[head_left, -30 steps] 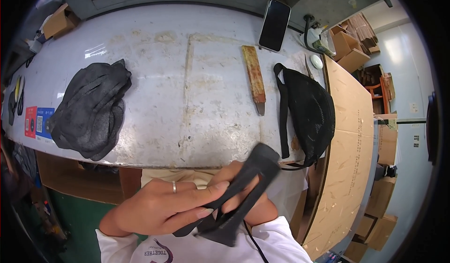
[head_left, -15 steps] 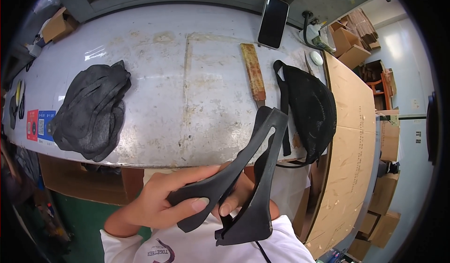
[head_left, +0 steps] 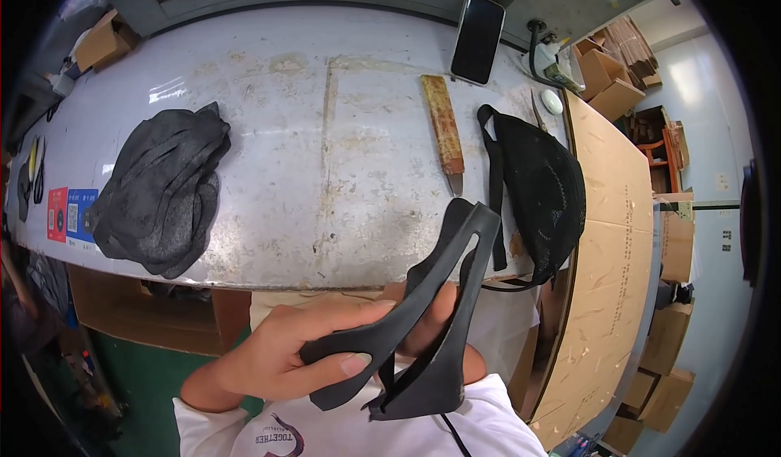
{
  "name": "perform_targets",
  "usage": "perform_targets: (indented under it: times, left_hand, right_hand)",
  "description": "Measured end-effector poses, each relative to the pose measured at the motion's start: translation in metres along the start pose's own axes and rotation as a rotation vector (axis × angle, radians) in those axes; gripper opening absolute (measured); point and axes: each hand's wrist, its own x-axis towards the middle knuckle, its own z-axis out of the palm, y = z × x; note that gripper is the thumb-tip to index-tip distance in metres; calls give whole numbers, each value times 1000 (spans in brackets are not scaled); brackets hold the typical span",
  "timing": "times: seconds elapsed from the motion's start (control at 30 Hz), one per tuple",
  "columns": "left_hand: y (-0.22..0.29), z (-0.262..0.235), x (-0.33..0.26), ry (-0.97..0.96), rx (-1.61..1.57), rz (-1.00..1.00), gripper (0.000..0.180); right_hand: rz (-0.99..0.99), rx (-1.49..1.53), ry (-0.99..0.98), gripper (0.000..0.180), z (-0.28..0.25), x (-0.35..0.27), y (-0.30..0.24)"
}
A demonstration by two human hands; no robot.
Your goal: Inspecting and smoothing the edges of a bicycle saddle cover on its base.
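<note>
A black, smooth, bent piece with two long arms meeting at a slotted tip is held up in front of my body, its tip over the table's near edge. My left hand is closed on its left arm, thumb on the near face and index finger along the upper edge. My right hand is behind and between the arms, gripping the piece; much of it is hidden. Beyond the tip lies a knife with a worn, yellow-brown wrapped handle. A black mesh pouch with a strap rests right of it.
On the white, stained table sits a heap of dark grey pieces at left. A phone stands at the back, near a white oval object. Cardboard covers the right side. An open box is below the table.
The black piece has tilted slightly and its tip has come down toward me, uncovering the knife's blade. My right fingers have moved up between its arms. My left hand keeps its hold.
</note>
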Motion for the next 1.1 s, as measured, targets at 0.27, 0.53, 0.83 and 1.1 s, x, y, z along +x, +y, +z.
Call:
perform_targets:
  times: [0.27,0.53,0.83,1.1]
  left_hand:
    - [-3,-3,0,-67,41,11,52]
    - [-10,9,-5,152,-151,30,59]
    - [-19,20,-9,357,-352,21,59]
    - [-11,16,-8,288,-331,-54,58]
  right_hand:
    - [-19,-403,-87,50,0,5,-13]
    - [-260,-39,172,82,28,18,-5]
    - [-175,1,-157,90,-5,20,3]
    - [-128,16,-422,97,-22,14,12]
